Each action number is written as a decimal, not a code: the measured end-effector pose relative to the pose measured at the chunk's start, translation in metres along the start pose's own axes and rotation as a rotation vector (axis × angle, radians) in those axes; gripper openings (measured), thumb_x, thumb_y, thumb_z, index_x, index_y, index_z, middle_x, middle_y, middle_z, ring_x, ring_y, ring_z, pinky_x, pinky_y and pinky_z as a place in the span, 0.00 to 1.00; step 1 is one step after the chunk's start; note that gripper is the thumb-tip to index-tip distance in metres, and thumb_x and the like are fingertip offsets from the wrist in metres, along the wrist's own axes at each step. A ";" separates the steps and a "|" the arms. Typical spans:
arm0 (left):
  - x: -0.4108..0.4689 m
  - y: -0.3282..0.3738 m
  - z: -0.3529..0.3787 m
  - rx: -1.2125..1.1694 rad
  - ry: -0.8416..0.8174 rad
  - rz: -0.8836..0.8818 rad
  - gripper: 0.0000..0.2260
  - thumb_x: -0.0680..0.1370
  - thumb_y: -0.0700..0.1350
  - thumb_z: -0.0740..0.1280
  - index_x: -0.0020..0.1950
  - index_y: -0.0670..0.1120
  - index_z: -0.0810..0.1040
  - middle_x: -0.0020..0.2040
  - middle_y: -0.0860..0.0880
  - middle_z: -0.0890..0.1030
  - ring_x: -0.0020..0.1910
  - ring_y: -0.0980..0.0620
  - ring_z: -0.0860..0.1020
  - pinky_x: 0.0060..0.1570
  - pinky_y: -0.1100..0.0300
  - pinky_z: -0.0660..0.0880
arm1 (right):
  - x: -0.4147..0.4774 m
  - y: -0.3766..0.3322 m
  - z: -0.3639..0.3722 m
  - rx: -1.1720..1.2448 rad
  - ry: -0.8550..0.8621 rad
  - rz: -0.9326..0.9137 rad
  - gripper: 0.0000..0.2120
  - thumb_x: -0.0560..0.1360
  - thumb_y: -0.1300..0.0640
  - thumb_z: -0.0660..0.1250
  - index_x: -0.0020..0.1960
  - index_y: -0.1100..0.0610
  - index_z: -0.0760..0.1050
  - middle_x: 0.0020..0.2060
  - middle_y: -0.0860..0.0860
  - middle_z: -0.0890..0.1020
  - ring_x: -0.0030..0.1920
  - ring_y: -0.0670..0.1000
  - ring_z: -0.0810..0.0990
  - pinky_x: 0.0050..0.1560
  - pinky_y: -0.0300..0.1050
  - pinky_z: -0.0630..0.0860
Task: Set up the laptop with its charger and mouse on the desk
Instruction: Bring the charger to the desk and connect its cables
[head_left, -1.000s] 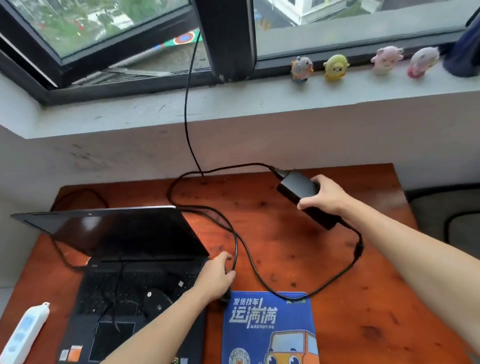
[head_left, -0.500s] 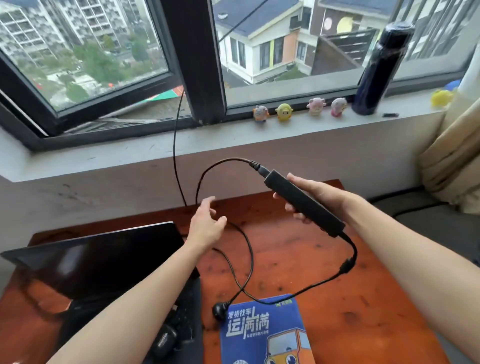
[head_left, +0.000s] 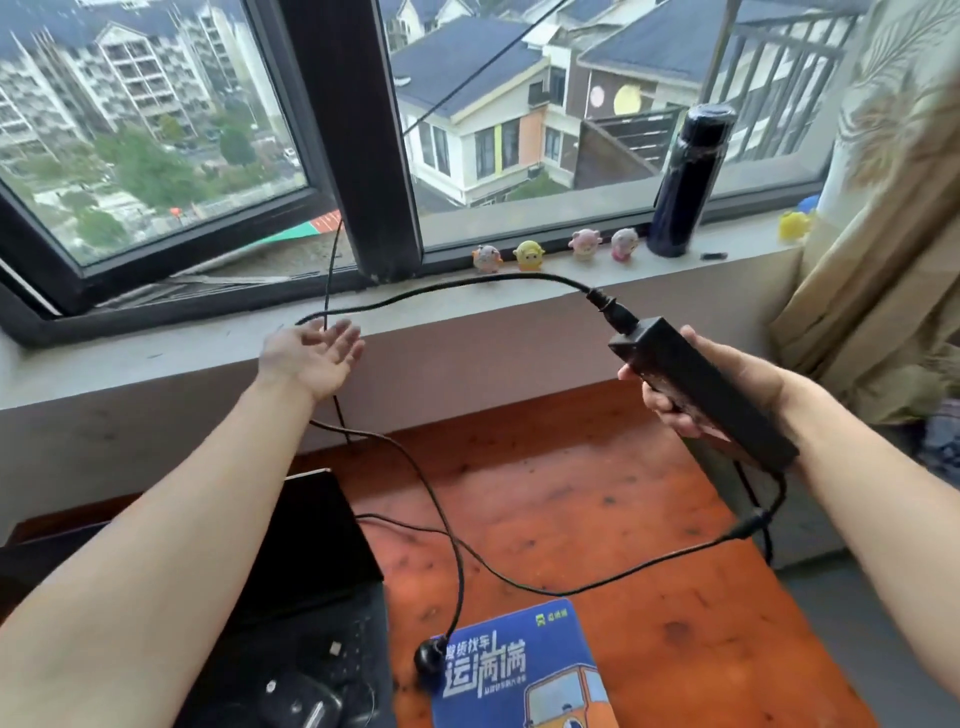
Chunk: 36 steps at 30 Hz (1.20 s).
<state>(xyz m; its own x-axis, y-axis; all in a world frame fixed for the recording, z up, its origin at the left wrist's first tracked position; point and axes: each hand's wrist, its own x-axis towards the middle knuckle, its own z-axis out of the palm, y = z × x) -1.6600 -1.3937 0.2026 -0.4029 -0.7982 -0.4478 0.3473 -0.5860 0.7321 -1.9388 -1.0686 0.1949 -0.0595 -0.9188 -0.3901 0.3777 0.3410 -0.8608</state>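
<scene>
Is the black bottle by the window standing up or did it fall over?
Standing up. The black bottle is upright on the windowsill, its cap at the top, next to the little toy animals.

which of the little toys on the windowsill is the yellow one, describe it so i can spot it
Look along the grey windowsill to the row of four small round toy figures left of the tall dark flask. The yellow round figure is second from the left; its neighbours are pale pink.

Right hand (head_left: 696, 384) has lifted the charger brick (head_left: 701, 395) higher, left hand (head_left: 311, 358) raised palm-up toward the cable (head_left: 467, 283)
</scene>
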 end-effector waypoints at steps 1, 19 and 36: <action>-0.002 0.015 0.002 -0.125 -0.020 0.010 0.19 0.71 0.35 0.52 0.61 0.43 0.67 0.51 0.39 0.80 0.51 0.43 0.80 0.54 0.51 0.73 | -0.001 0.002 -0.005 -0.080 0.077 0.040 0.45 0.53 0.31 0.78 0.58 0.61 0.77 0.34 0.56 0.74 0.27 0.50 0.73 0.26 0.40 0.71; -0.063 0.127 0.082 0.455 -0.038 0.481 0.06 0.78 0.41 0.60 0.44 0.43 0.76 0.38 0.45 0.78 0.36 0.48 0.81 0.41 0.55 0.82 | 0.119 0.022 0.023 -0.991 0.598 0.084 0.29 0.55 0.26 0.71 0.42 0.49 0.79 0.40 0.44 0.84 0.43 0.49 0.82 0.52 0.48 0.78; -0.005 0.160 -0.185 0.718 0.555 0.470 0.07 0.74 0.43 0.64 0.37 0.44 0.74 0.19 0.52 0.76 0.18 0.58 0.75 0.18 0.70 0.68 | 0.303 0.065 0.154 -1.415 0.120 0.130 0.32 0.67 0.44 0.75 0.66 0.49 0.66 0.62 0.50 0.78 0.61 0.56 0.76 0.58 0.50 0.73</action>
<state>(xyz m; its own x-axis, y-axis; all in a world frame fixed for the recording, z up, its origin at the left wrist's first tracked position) -1.4458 -1.5090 0.2272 0.1558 -0.9848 -0.0766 -0.2944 -0.1203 0.9481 -1.7897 -1.3557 0.0710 -0.2000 -0.8683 -0.4539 -0.8348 0.3936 -0.3850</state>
